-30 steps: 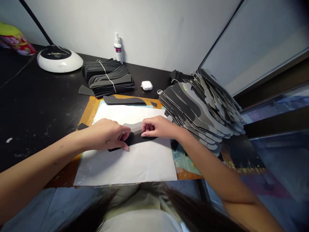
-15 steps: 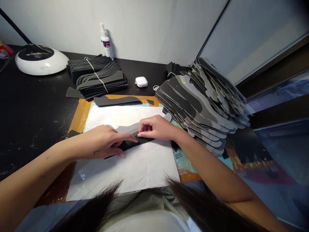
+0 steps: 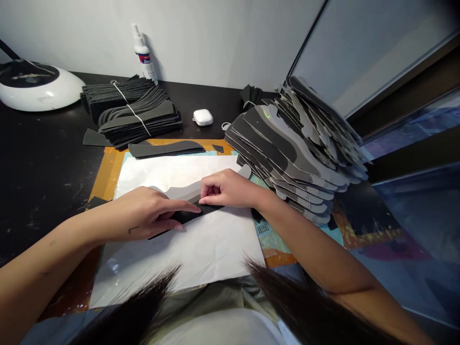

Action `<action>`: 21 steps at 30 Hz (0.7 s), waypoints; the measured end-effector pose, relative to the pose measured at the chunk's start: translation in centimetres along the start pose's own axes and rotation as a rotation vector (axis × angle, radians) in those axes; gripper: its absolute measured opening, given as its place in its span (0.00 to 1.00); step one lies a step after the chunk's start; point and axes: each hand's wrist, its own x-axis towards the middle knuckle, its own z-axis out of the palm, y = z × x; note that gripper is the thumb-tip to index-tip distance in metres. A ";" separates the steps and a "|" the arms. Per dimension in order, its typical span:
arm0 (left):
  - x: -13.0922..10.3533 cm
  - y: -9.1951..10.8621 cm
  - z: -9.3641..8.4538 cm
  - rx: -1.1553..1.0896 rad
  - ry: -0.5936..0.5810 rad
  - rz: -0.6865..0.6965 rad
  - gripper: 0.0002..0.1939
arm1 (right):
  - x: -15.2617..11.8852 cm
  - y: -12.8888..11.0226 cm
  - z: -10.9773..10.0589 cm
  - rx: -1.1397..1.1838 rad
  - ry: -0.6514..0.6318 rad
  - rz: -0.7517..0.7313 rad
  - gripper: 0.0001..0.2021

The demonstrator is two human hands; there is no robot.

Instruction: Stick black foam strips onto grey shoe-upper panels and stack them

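Note:
On a white paper sheet (image 3: pixel 219 249) lies a wavy light grey piece (image 3: pixel 183 191) of thin sheet material, with a dark strip (image 3: pixel 190 215) along its near side. My left hand (image 3: pixel 151 215) lies over the left part of both, index finger stretched along the dark strip and thumb apart at its near edge. Its other fingers are mostly hidden. My right hand (image 3: pixel 226 189) is closed further right, fingers curled and thumb and fingertips pinched at the dark strip's upper edge, beside my left index fingertip.
A tall stack of grey-and-black shaped pieces (image 3: pixel 287 148) leans at the right. Tied bundles of dark strips (image 3: pixel 140 115), a spray bottle (image 3: pixel 144 57), a small white case (image 3: pixel 203 117) and a white lamp base (image 3: pixel 43 91) stand behind. Loose dark strips (image 3: pixel 165 149) lie beyond the paper.
The whole scene has shifted slightly left in view as the head turned. Both hands keep nearly the same pose on the dark strip.

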 end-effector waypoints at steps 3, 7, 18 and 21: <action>0.2 0.1 0.2 0.015 0.051 0.013 0.18 | 0.0 0.0 0.0 -0.011 -0.001 -0.002 0.04; 0.4 0.4 0.4 0.098 0.101 -0.017 0.17 | -0.1 -0.1 0.0 -0.046 -0.022 0.005 0.04; 0.7 0.5 1.1 0.200 0.162 0.017 0.18 | -0.3 1.1 -1.0 -0.228 0.000 -0.118 0.03; 0.6 0.6 1.1 0.201 0.142 0.013 0.20 | -0.3 1.8 -1.6 -0.154 -0.054 -0.129 0.04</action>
